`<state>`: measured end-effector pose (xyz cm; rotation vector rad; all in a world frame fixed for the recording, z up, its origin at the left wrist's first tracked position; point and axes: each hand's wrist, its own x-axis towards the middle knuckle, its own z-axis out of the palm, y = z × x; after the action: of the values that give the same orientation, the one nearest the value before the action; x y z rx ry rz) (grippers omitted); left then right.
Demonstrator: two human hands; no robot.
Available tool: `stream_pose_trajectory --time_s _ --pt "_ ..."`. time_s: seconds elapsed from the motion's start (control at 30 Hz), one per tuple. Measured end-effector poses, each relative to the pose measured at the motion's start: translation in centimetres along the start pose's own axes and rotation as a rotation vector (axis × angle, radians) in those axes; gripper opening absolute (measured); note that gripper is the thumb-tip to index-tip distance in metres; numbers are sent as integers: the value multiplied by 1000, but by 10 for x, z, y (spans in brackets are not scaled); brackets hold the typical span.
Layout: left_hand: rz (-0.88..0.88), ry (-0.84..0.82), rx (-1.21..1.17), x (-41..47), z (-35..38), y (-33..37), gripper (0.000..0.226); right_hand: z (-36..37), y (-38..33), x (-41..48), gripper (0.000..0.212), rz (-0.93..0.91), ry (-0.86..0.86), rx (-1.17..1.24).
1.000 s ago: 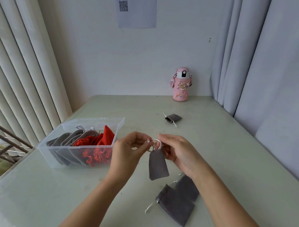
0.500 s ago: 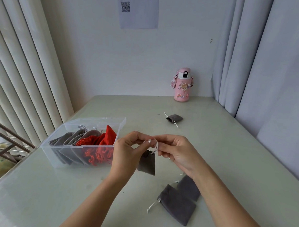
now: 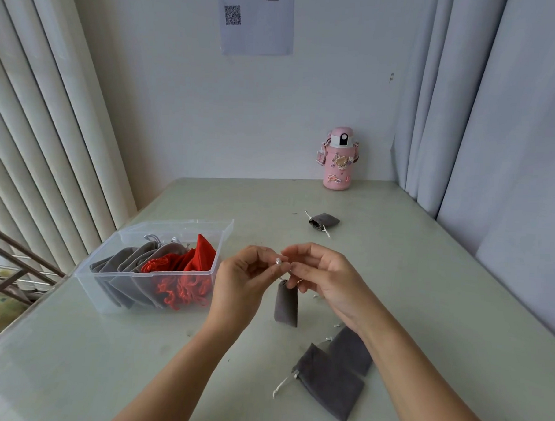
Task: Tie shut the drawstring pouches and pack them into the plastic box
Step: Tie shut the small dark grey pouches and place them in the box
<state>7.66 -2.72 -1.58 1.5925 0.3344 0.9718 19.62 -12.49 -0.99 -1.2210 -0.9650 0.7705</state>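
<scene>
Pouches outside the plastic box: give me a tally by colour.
Grey, held: 1, the hanging pouch
Grey, lying loose: 3, the front pouch, the overlapped pouch, the far pouch
Red: 0
Total: 4

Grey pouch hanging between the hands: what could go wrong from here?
1. The hanging grey pouch is held only by its drawstring, pinched by the left hand and right hand; a slip may drop it or leave the knot loose.
2. The right forearm passes above two near grey pouches on the table and could drag them aside.
</scene>
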Motion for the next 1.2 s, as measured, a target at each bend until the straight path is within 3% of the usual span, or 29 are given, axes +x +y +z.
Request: stream_pose_trajectory --time_s 0.13,0.37,0.77,0.93,1.1,1.2 --pt "-50 -1 -29 0 1 0 8 -2 -1 -1 35 76 5 -134" --pt "-149 -13 -139 2 0 2 12 -2 8 1 12 23 47 -412" --pt "-252 50 -80 4 -5 -2 7 0 9 3 9 -22 72 -323" --pt "-172 171 216 2 -6 3 23 4 10 3 13 -41 176 -251" --pt "-332 -17 472 -3 0 3 49 2 8 2 14 -62 266 -221" --pt "-393 2 525 -3 2 -3 54 3 6 0 14 -51 226 -189"
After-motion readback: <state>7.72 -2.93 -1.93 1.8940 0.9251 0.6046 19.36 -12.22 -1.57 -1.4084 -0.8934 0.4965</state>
